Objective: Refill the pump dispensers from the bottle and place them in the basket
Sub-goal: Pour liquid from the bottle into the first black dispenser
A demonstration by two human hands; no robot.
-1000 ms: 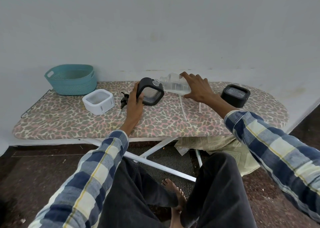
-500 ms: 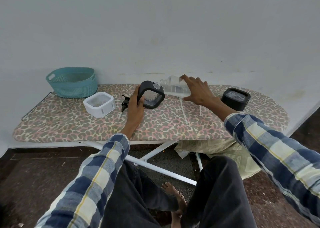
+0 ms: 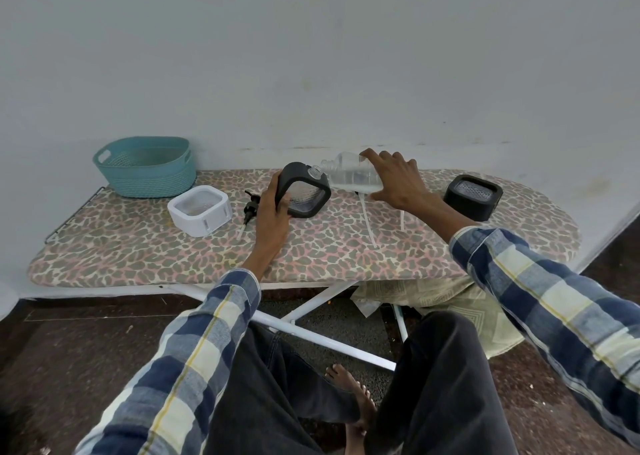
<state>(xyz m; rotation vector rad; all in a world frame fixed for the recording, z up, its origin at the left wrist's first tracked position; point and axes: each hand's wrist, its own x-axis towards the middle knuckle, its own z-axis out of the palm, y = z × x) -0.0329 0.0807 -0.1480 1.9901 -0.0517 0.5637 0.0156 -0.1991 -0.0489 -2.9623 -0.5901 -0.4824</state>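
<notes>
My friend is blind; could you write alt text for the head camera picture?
A person's right hand tips a clear plastic bottle into a black square dispenser gripped by the left hand, on a leopard-print ironing board; a teal basket stands far left.

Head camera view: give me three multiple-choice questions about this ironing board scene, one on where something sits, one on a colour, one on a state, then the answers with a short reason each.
1. Where is the basket?
A. At the board's far left end, by the wall
B. On the floor
C. At the board's right end

2. What colour is the dispenser body lying beside the basket?
A. Black
B. White
C. Teal

3. How is the clear bottle held?
A. Upright and capped
C. Lying alone on the board
B. Tipped on its side, mouth at the black dispenser's opening

Answers: 1 A, the teal basket stands at the left end of the ironing board. 2 B, the white dispenser lies next to it. 3 B, the right hand tilts the bottle toward the black dispenser, which the left hand grips.
</notes>
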